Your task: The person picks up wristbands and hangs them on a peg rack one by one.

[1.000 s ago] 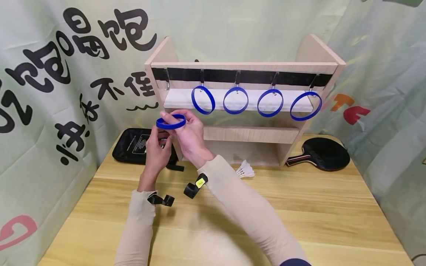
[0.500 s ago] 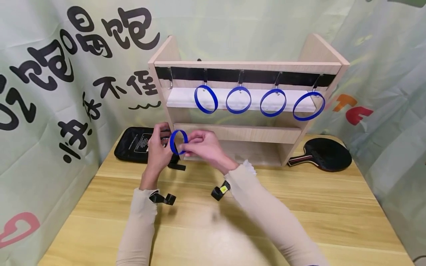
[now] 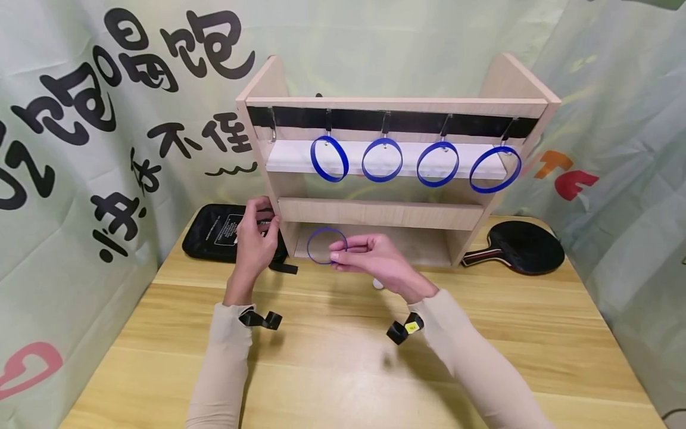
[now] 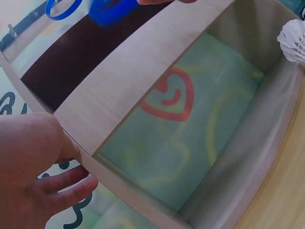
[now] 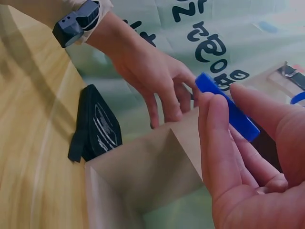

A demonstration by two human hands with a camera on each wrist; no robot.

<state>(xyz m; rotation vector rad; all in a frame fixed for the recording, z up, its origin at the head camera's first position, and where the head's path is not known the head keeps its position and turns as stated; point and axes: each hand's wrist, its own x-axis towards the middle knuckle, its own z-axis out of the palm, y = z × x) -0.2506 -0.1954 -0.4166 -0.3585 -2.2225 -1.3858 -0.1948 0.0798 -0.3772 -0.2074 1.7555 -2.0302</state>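
My right hand [image 3: 375,262] pinches a blue ring [image 5: 244,120] between thumb and fingertips, in front of the shelf's low opening. In the head view that ring stands upright, facing me. My left hand [image 3: 256,238] touches the left side panel of the wooden shelf [image 3: 380,213], its fingers loosely bent against the panel's outer side. Several more blue rings [image 3: 332,179] hang in a row from metal hooks along a black strip [image 3: 356,119]. At the strip's left end, a hook [image 3: 273,128] carries no ring.
A black zip case [image 3: 211,232] lies behind my left hand. To the right of the shelf rests a black table tennis bat [image 3: 527,247]. A shuttlecock [image 4: 293,40] sits by the shelf's front, mostly covered by my right hand in the head view.
My right hand has carried the blue ring down and to the right, away from the left hand. The left hand, beneath the ring earlier, now touches the shelf's side.
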